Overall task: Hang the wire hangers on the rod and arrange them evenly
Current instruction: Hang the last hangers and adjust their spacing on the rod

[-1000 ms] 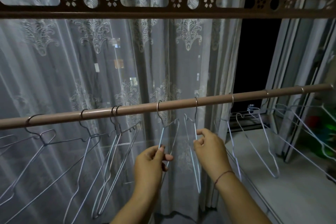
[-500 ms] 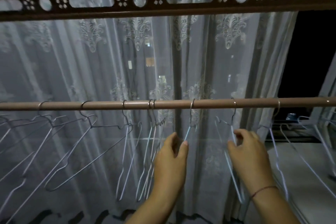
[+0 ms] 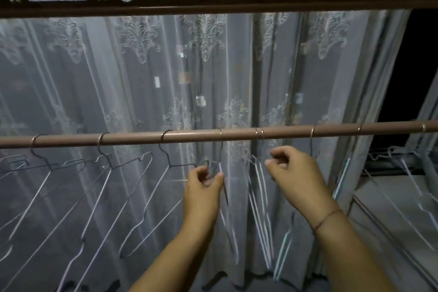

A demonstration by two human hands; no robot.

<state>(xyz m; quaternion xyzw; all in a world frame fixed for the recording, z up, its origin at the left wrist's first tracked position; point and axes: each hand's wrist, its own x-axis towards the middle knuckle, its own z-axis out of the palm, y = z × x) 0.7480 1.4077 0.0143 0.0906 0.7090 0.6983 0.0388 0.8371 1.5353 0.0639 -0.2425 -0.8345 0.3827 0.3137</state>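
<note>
Wire hangers (image 3: 164, 136) hooked in a row along the rod (image 3: 132, 138), one near mid-rod pinched at its neck by the left grip (image 3: 203, 187), right grip (image 3: 296, 173) curled just beside a touching pair, hold unclear, lace curtain (image 3: 142, 66) behind

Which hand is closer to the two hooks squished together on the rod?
The right hand. It is just below and right of the paired hooks on the rod; the left hand is lower and farther left, pinching a single hanger.
</note>
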